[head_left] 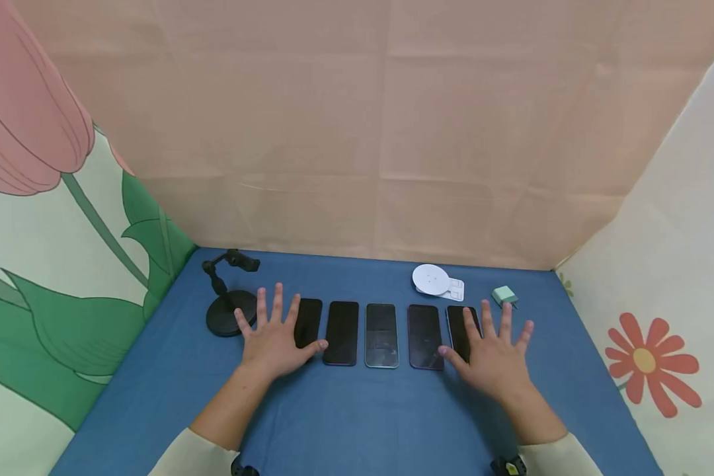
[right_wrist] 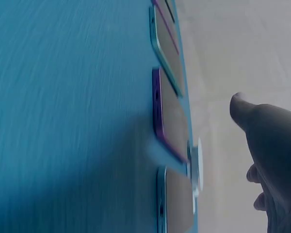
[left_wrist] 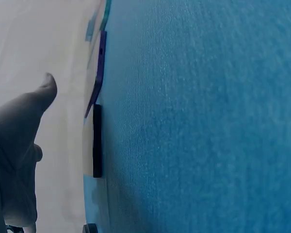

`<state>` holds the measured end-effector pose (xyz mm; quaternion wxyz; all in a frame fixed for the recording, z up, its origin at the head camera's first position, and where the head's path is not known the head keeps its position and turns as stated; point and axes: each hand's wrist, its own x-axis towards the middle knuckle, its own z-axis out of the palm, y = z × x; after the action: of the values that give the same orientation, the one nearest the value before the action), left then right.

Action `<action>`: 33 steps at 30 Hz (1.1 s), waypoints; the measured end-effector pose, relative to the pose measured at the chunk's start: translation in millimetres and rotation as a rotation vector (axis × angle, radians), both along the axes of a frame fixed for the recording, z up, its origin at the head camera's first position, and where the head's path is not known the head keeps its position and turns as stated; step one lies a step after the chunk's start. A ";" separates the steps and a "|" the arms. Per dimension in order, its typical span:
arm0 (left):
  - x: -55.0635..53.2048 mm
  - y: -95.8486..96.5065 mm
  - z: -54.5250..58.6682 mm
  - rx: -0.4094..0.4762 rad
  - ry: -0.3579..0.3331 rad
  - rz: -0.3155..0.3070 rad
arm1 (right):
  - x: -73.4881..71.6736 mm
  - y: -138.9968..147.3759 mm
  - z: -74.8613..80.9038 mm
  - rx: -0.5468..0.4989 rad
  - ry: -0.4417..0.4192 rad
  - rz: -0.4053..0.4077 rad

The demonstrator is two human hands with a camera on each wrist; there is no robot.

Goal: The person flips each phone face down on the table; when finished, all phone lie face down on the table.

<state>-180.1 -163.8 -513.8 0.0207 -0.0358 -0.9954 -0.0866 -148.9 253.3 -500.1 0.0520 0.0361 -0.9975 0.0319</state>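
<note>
Several smartphones lie in a row, dark screens up. My left hand (head_left: 276, 345) is spread wide, palm down, over the leftmost phone (head_left: 311, 320), its thumb overlapping the edge of the black phone (head_left: 342, 334) beside it. The silver-edged phone (head_left: 382, 336) lies mid-row between the hands. My right hand (head_left: 495, 360), also spread, partly covers the rightmost phone (head_left: 457, 328); its thumb overlaps the lower corner of the purple-edged phone (head_left: 425, 334). In the wrist views, the left thumb (left_wrist: 46, 90) and right thumb (right_wrist: 242, 110) stand raised above the phones. Neither hand holds anything.
A black stand (head_left: 231, 312) with a round base and jointed arm is at the left. Behind the row, a white round disc (head_left: 431, 279) sits on a flat white piece. A mint-green charger plug (head_left: 504, 295) lies at right. Fabric walls border the blue tablecloth (head_left: 369, 423).
</note>
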 end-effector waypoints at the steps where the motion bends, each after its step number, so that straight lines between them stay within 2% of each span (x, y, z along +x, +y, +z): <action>1: 0.3 -0.6 -0.2 -0.003 -0.003 0.002 | 0.0 -4.4 0.4 0.001 -0.002 0.007; 6: 2.3 -2.2 -0.3 -0.005 -0.024 -0.008 | 0.1 -26.3 2.1 -0.009 0.009 0.050; 13: 4.7 -1.2 -0.9 0.076 -0.078 0.008 | -3.3 -56.5 -0.2 -0.034 0.040 0.125; 21: 9.3 -3.4 -8.8 0.153 -0.098 0.030 | -7.1 -96.8 -6.0 -0.086 -0.001 0.189; 26: 5.3 -1.7 -8.1 0.215 -0.112 0.050 | -10.3 -117.3 -9.5 -0.135 0.008 0.239; 33: 1.4 1.0 -11.8 0.230 -0.140 0.076 | -11.9 -141.1 -16.0 -0.203 -0.006 0.298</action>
<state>-178.7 -162.8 -525.6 -0.0415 0.0106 -0.9785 -0.2015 -160.8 112.1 -516.1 0.0470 0.1779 -0.9729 0.1399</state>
